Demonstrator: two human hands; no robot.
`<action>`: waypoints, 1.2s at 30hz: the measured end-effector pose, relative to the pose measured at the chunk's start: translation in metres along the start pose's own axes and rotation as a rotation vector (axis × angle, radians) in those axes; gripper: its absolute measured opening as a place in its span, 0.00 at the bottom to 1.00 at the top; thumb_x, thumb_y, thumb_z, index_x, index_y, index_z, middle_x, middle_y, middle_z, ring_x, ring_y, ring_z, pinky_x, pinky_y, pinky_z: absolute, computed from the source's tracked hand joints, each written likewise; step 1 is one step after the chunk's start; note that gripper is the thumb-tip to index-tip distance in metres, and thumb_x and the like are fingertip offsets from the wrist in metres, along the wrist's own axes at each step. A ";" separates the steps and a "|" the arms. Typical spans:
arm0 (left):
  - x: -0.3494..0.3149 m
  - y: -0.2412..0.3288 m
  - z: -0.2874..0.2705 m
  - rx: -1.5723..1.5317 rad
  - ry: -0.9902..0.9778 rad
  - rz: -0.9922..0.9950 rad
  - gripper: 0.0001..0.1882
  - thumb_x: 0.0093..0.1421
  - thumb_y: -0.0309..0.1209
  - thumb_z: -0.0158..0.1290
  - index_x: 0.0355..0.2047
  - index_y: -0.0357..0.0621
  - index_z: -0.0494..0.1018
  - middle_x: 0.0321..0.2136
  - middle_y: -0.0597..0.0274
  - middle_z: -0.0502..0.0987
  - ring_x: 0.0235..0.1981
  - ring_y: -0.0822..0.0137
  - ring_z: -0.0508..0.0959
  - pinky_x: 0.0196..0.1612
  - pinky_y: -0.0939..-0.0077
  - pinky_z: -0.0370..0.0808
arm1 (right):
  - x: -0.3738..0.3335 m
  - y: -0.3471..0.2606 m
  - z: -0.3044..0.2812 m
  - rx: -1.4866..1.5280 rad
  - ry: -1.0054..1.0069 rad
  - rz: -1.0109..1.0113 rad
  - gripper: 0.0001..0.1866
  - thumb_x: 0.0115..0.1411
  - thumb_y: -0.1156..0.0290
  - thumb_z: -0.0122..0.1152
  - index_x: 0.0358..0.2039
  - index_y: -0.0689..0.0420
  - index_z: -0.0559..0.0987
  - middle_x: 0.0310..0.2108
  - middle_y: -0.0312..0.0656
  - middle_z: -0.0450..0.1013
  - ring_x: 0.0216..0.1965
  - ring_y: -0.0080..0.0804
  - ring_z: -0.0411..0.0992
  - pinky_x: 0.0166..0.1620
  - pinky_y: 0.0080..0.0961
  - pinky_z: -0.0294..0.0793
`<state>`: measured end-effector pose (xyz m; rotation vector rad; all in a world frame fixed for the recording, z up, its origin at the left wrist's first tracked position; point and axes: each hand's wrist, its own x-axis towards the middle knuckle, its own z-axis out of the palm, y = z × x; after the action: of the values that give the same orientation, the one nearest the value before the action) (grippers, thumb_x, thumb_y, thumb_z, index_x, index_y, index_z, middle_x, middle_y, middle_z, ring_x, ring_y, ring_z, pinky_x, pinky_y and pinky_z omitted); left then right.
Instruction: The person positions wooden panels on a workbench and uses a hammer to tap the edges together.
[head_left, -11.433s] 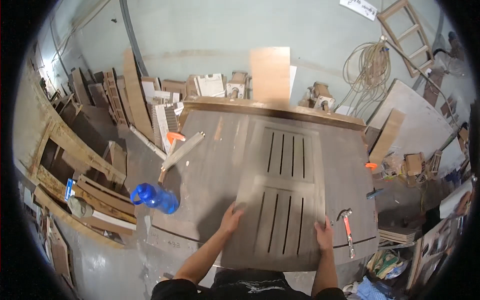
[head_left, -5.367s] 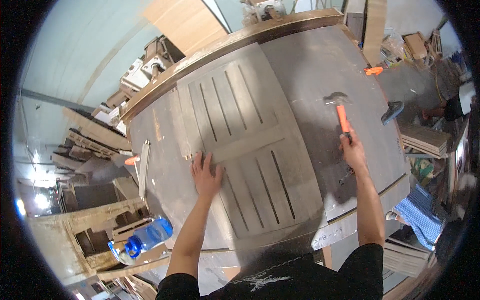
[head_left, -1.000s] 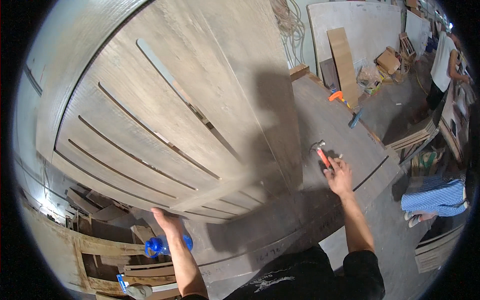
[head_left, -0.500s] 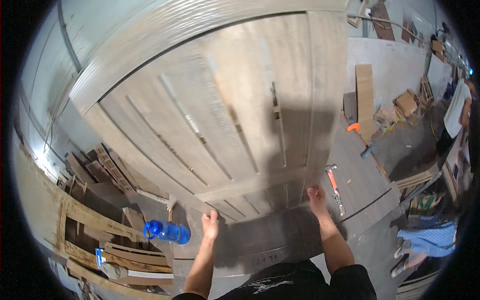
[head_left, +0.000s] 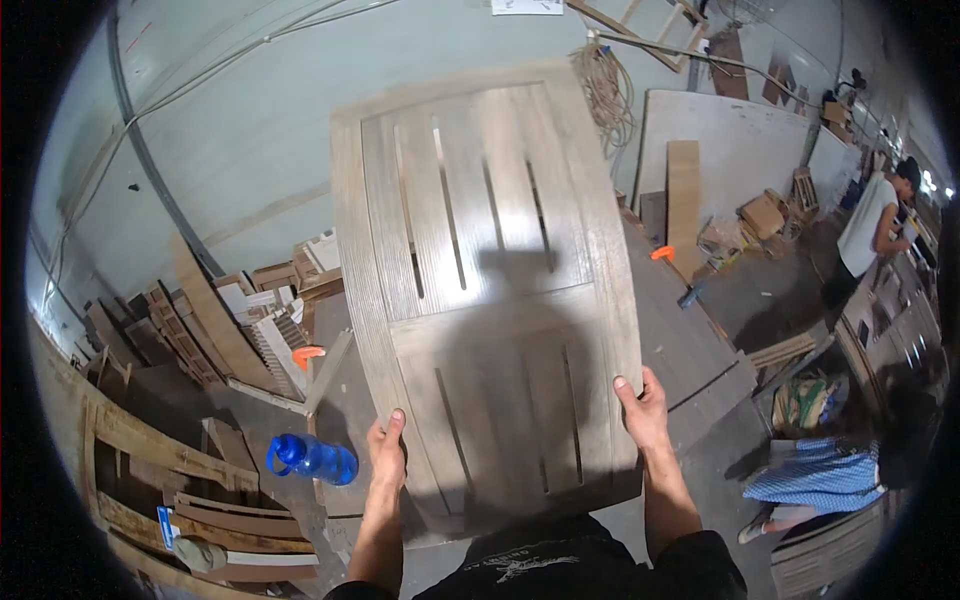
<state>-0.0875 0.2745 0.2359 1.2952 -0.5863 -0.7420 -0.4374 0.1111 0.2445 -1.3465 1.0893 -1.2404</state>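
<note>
A grey-brown wooden door panel [head_left: 490, 310] with long slots in two framed sections fills the middle of the view. My left hand [head_left: 388, 448] grips its left edge near the close end, thumb on the face. On the opposite edge, my right hand [head_left: 640, 405] holds it the same way, fingers wrapped behind. The panel is raised off the workbench [head_left: 690, 370], its near end close to my body. A shadow falls across its lower half. The fingertips behind the panel are hidden.
A blue water bottle [head_left: 315, 459] stands left of my left hand. Beyond the panel to the right lies a hammer-like tool [head_left: 690, 297] with a dark head. Wooden frames [head_left: 170, 445] and offcuts crowd the left. Another person [head_left: 872, 225] is at the far right.
The panel has swung from a large leftward slant to nearly straight ahead, its far end now lower and farther off. The red-handled hammer seen beside it is now out of sight.
</note>
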 end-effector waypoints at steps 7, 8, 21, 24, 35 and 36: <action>-0.007 -0.032 -0.012 0.019 -0.020 -0.162 0.24 0.65 0.48 0.55 0.44 0.36 0.74 0.39 0.62 0.76 0.42 0.69 0.72 0.49 0.69 0.68 | -0.035 0.000 -0.005 -0.041 0.047 0.052 0.19 0.62 0.68 0.64 0.51 0.63 0.76 0.43 0.40 0.78 0.43 0.23 0.73 0.48 0.22 0.72; -0.008 -0.030 -0.009 0.024 0.001 -0.191 0.23 0.65 0.48 0.54 0.42 0.37 0.73 0.39 0.62 0.75 0.42 0.69 0.72 0.49 0.70 0.68 | -0.040 -0.007 -0.006 -0.095 0.060 0.051 0.19 0.61 0.68 0.64 0.51 0.63 0.76 0.44 0.41 0.78 0.44 0.23 0.73 0.49 0.22 0.72; -0.015 -0.030 0.008 -0.207 0.043 -0.039 0.19 0.67 0.49 0.50 0.28 0.48 0.69 0.28 0.73 0.69 0.32 0.76 0.66 0.36 0.76 0.64 | -0.073 -0.073 -0.009 -0.144 0.120 -0.098 0.20 0.57 0.75 0.69 0.49 0.66 0.77 0.40 0.41 0.80 0.42 0.21 0.74 0.46 0.21 0.75; 0.015 -0.077 -0.017 -0.343 0.062 -0.149 0.20 0.67 0.48 0.49 0.47 0.46 0.72 0.34 0.73 0.72 0.36 0.73 0.70 0.42 0.74 0.67 | -0.062 -0.104 -0.013 -0.170 0.101 -0.226 0.18 0.57 0.76 0.69 0.48 0.64 0.78 0.39 0.36 0.79 0.40 0.20 0.73 0.44 0.20 0.74; -0.020 -0.144 0.044 -0.405 -0.382 -0.502 0.50 0.62 0.72 0.33 0.69 0.43 0.54 0.66 0.56 0.61 0.62 0.55 0.67 0.62 0.56 0.66 | -0.028 -0.210 0.001 -0.950 -0.256 -0.713 0.24 0.44 0.56 0.79 0.32 0.59 0.78 0.24 0.41 0.76 0.24 0.33 0.73 0.31 0.28 0.69; -0.026 -0.160 0.048 -0.458 -0.389 -0.568 0.51 0.62 0.72 0.32 0.69 0.43 0.53 0.66 0.56 0.61 0.61 0.55 0.68 0.62 0.56 0.66 | -0.026 -0.211 0.009 -1.026 -0.292 -0.773 0.24 0.43 0.54 0.78 0.30 0.57 0.78 0.23 0.40 0.76 0.23 0.35 0.73 0.31 0.30 0.69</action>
<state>-0.1655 0.2476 0.0878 0.8868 -0.3167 -1.5252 -0.4300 0.1650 0.4500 -2.8261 1.0458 -0.9079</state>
